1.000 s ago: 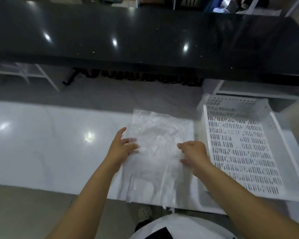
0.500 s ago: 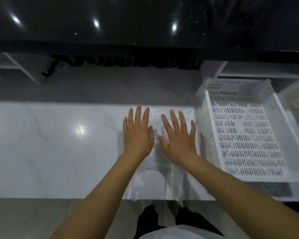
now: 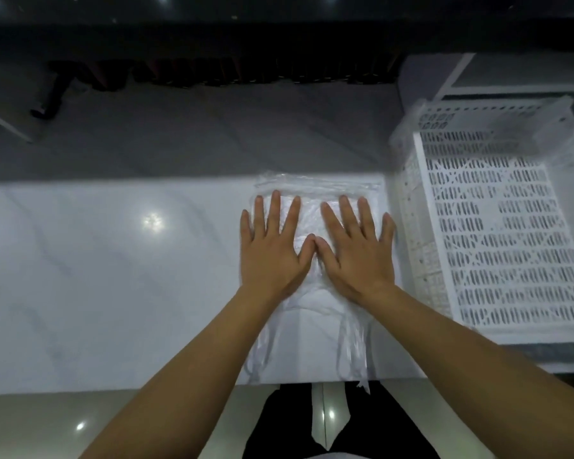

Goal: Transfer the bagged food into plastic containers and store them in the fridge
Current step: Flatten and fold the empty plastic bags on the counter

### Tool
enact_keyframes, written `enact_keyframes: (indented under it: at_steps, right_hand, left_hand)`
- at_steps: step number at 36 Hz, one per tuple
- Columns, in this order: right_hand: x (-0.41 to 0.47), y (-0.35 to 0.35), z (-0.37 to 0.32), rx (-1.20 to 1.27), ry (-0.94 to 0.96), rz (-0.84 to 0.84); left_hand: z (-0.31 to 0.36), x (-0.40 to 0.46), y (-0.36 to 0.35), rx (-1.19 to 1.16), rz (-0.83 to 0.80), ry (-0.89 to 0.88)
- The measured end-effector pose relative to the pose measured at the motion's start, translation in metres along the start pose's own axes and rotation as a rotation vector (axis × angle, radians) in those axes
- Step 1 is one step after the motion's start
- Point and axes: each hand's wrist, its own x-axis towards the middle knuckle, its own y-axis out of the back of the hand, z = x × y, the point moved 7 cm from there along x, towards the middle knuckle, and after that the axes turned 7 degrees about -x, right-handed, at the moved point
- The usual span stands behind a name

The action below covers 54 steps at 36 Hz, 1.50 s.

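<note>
Your two forearms come up from six o'clock, and both hands lie flat on an empty clear plastic bag on the white worktop. Your left hand presses the left half of the bag, your right hand the right half, and the thumbs touch each other in the middle. All fingers are straight and spread, so they grip nothing; they only press down. The bag handles point toward you and hang a little over the near edge of the worktop.

As I judge it, the bag holds no food now, and you are smoothing it flat. No plastic container, no food and no fridge are visible, so I cannot tell whether the storing is finished or not.

At three o'clock, just beside your right hand, a white perforated crate stands on the worktop, and nothing is visible inside it. It leaves little room on that side. At twelve o'clock, behind the worktop, a grey floor and a dark counter edge are visible.
</note>
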Motion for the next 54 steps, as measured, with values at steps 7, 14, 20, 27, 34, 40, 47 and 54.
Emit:
enact_keyframes:
  at_steps: [7,14,20,27,34,40,47,54]
  right_hand:
    - [-0.003,0.0,-0.001,-0.018,-0.043,-0.031]
    - [-0.035,-0.008,-0.041,0.111,-0.126,-0.156]
    - [-0.053,0.021,-0.067,0.112,0.008,-0.001]
    - [-0.015,0.01,-0.071,0.013,0.032,-0.1]
    - [-0.015,-0.003,-0.068,0.01,0.035,-0.107]
    - [-0.01,-0.006,-0.075,-0.002,0.03,-0.117]
    - [-0.004,0.015,-0.084,0.127,0.128,-0.098]
    - [-0.05,0.004,-0.063,0.0,0.251,-0.157]
  left_hand:
    - [-0.005,0.004,0.004,0.017,-0.067,-0.061]
    - [-0.035,-0.017,0.065,-0.383,0.117,0.068]
    - [-0.094,-0.082,0.079,-0.463,-0.049,0.524]
    - [-0.09,-0.112,0.072,-0.464,-0.041,0.601]
    - [-0.082,-0.094,0.071,-0.65,-0.045,0.621]
    - [-0.071,-0.077,0.067,-0.746,-0.071,0.639]
    - [-0.072,-0.078,0.089,-0.765,0.046,0.665]
    - [-0.049,-0.089,0.108,-0.557,0.144,0.485]
